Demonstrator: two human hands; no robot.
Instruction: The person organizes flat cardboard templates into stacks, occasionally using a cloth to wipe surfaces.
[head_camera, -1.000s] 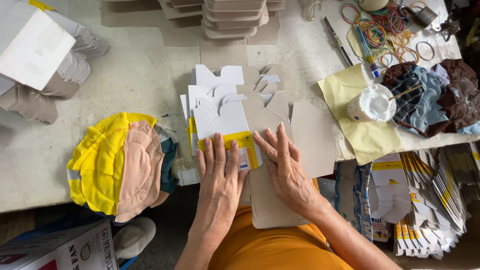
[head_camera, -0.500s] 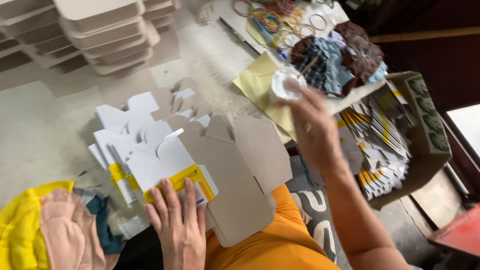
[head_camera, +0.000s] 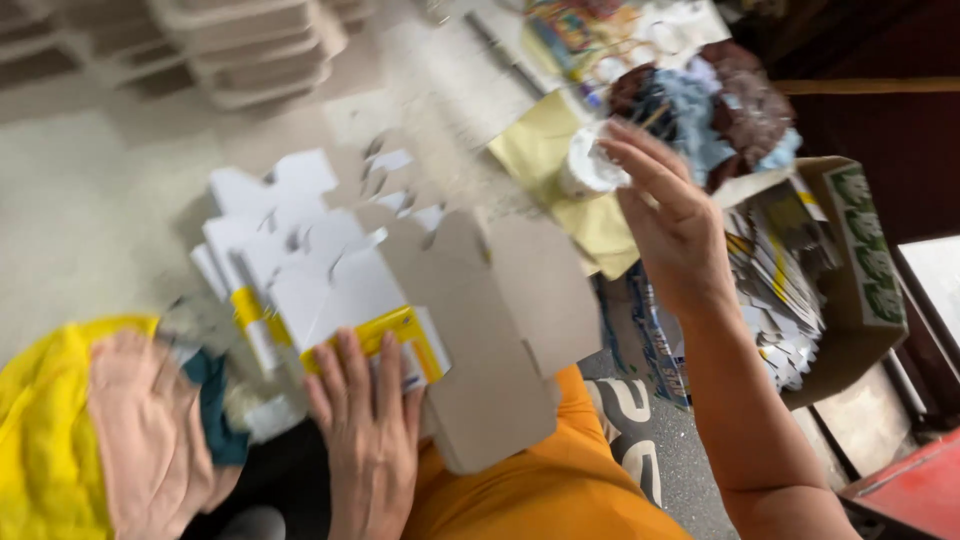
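Note:
My left hand (head_camera: 366, 410) lies flat, fingers spread, on the near end of a pile of flat white die-cut carton blanks (head_camera: 310, 260) with a yellow band. A brown cardboard blank (head_camera: 500, 330) overlaps the pile on the right. My right hand (head_camera: 668, 205) is raised over the table's right side, fingers apart, at a small white roll (head_camera: 590, 165) that sits on a yellow sheet (head_camera: 545, 160). The frame is blurred, and I cannot tell whether the fingers touch the roll.
A heap of dark brown and blue cloth (head_camera: 715, 105) lies beyond the roll. An open cardboard box (head_camera: 860, 270) of printed flat cartons stands low on the right. Stacked grey trays (head_camera: 240, 50) sit at the back. A yellow and pink bundle (head_camera: 90, 430) lies at the near left.
My right hand left the carton pile and reached out to the right, up to the white roll. The view swung right. My left hand stayed on the pile.

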